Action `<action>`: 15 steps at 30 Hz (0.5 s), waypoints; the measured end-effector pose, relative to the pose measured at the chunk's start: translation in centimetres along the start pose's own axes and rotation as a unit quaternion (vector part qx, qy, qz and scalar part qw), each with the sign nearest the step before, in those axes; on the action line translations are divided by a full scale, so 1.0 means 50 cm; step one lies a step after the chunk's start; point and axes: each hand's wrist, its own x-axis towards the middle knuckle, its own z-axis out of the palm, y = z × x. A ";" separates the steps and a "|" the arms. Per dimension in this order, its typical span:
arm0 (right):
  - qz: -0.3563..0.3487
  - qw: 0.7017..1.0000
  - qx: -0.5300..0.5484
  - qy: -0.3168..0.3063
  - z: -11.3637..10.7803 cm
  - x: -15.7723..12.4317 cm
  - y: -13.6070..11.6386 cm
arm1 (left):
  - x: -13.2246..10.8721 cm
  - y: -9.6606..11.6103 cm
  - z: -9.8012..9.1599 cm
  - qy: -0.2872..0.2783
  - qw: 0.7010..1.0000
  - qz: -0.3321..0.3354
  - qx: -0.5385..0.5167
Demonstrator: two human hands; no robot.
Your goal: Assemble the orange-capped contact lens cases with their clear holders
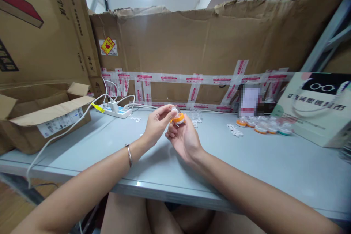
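Note:
Both hands meet above the middle of the grey table. My right hand is closed around a small round orange-and-clear case. My left hand, with a thin bracelet at the wrist, pinches the clear top of that same case with thumb and fingertips. Just behind the hands lie a few small clear lids on the table.
A row of small orange, clear and teal cases sits at the right, with white bits nearby. A printed bag stands far right. An open cardboard box and a white power strip with cables are left. A taped cardboard wall backs the table.

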 end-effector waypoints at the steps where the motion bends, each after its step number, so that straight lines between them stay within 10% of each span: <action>1: -0.006 1.000 -0.002 -0.014 -0.001 -0.001 -0.002 | 0.001 0.001 -0.002 -0.024 1.000 -0.015 -0.007; 6: -0.077 0.997 -0.008 -0.027 0.002 -0.012 0.004 | -0.007 0.010 -0.007 -0.117 0.988 -0.097 0.032; 15: -0.087 0.993 0.001 0.075 0.018 -0.023 0.011 | -0.020 0.020 0.002 -0.096 0.973 0.140 0.156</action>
